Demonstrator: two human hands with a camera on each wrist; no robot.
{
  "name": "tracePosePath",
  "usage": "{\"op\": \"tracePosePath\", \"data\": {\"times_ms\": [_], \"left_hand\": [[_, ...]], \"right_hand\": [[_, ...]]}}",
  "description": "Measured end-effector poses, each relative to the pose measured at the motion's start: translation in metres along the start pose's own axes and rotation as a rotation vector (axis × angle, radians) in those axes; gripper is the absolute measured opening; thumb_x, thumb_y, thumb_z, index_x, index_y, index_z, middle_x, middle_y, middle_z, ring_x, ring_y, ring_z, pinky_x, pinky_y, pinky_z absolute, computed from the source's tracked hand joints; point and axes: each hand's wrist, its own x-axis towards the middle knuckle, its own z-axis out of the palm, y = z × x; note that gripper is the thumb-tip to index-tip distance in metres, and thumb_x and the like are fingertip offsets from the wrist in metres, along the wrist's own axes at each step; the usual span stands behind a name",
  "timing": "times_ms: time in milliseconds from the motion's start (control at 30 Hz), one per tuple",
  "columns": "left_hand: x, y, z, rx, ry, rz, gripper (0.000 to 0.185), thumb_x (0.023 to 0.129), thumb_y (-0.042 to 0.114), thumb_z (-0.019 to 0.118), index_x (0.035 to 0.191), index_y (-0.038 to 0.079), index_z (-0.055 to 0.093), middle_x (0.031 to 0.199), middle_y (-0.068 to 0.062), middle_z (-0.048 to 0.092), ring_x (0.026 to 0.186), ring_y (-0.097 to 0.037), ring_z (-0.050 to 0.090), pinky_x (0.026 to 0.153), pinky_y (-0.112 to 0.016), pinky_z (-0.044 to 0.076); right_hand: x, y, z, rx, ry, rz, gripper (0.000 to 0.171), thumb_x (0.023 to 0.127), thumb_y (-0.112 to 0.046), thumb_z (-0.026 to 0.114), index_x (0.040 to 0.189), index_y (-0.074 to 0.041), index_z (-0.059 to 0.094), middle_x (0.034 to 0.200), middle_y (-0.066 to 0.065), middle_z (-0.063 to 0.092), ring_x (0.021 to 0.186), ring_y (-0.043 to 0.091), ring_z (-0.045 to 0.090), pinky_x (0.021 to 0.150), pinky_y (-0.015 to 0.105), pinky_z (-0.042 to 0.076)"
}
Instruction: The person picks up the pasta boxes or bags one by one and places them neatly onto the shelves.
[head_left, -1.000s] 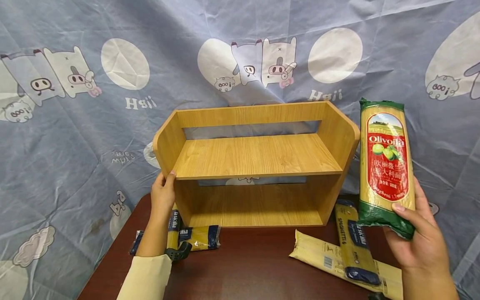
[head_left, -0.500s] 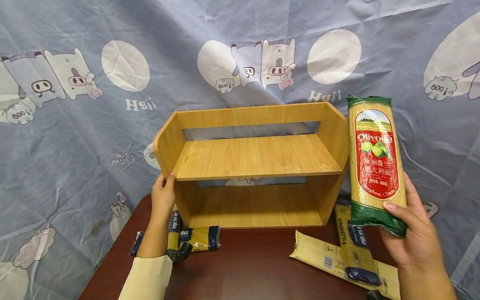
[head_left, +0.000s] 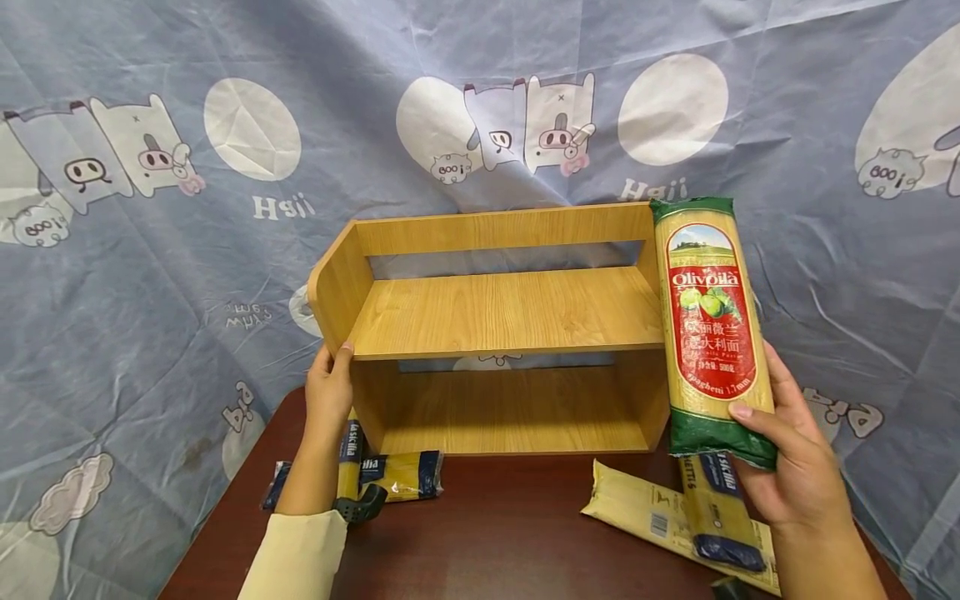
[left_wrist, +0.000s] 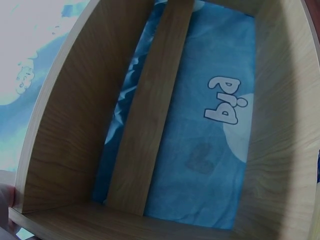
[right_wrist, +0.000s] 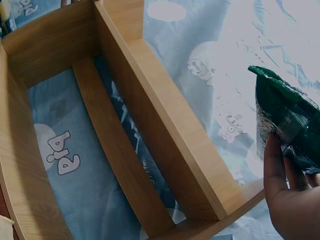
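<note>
spaghetti pack (head_left: 711, 329), green-ended with a red label, stands upright in the right hand (head_left: 791, 467), right in front of the shelf's right side panel and covering it in the head view. the right hand's fingers (head_left: 753, 414) are clamped round the pack's lower end, thumb across the front and the other fingers behind; the right wrist view shows only the green end (right_wrist: 287, 120) of the pack against the palm (right_wrist: 292, 200).

shelf (head_left: 502, 312), a light wooden unit with two levels and an open back, stands at the rear of the dark desk (head_left: 495, 533). the left hand (head_left: 328, 392) grips the front edge of the shelf's left side panel, level with the middle board, fingers curled on the wood; the left wrist view looks into the shelf (left_wrist: 150, 115) and shows just a sliver of that hand at its lower left corner.

left of the shelf's foot, beside the left forearm, lie blue-and-yellow packs (head_left: 397, 473) on the desk. right of the shelf's foot, below the held pack, a pale flat pack (head_left: 637, 508) lies on the desk with a blue-ended pack (head_left: 712, 512) on top of it. behind the shelf hangs a blue cloth (head_left: 150, 250) printed with cartoon pigs.
</note>
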Motion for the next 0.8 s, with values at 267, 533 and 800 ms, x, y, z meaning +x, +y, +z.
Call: {"op": "tracePosePath", "data": {"times_ms": [267, 533, 800], "left_hand": [[0.001, 0.001, 0.001, -0.005, -0.001, 0.000, 0.050, 0.104, 0.046, 0.048, 0.147, 0.021, 0.052, 0.146, -0.016, 0.054, 0.131, -0.033, 0.050, 0.114, -0.052, 0.037], [0.002, -0.001, 0.000, 0.012, 0.004, -0.009, 0.049, 0.104, 0.047, 0.047, 0.146, 0.022, 0.053, 0.143, -0.016, 0.056, 0.130, -0.034, 0.051, 0.113, -0.053, 0.038], [0.002, -0.001, 0.001, 0.007, 0.015, -0.007, 0.049, 0.104, 0.047, 0.049, 0.145, 0.020, 0.053, 0.142, -0.017, 0.057, 0.128, -0.036, 0.052, 0.111, -0.053, 0.039]], "right_hand": [[0.001, 0.007, 0.002, -0.116, 0.000, 0.047, 0.076, 0.097, 0.020, 0.017, 0.164, -0.015, 0.008, 0.159, 0.007, 0.036, 0.131, 0.021, 0.058, 0.094, 0.034, 0.058], [-0.002, 0.016, -0.003, -0.125, 0.003, 0.114, 0.075, 0.099, 0.019, 0.019, 0.164, -0.017, 0.010, 0.154, 0.004, 0.044, 0.128, 0.018, 0.059, 0.091, 0.030, 0.058], [-0.004, 0.022, -0.008, -0.162, 0.041, 0.163, 0.072, 0.101, 0.015, 0.022, 0.164, -0.018, 0.013, 0.154, 0.002, 0.045, 0.127, 0.017, 0.060, 0.089, 0.027, 0.058]]}}
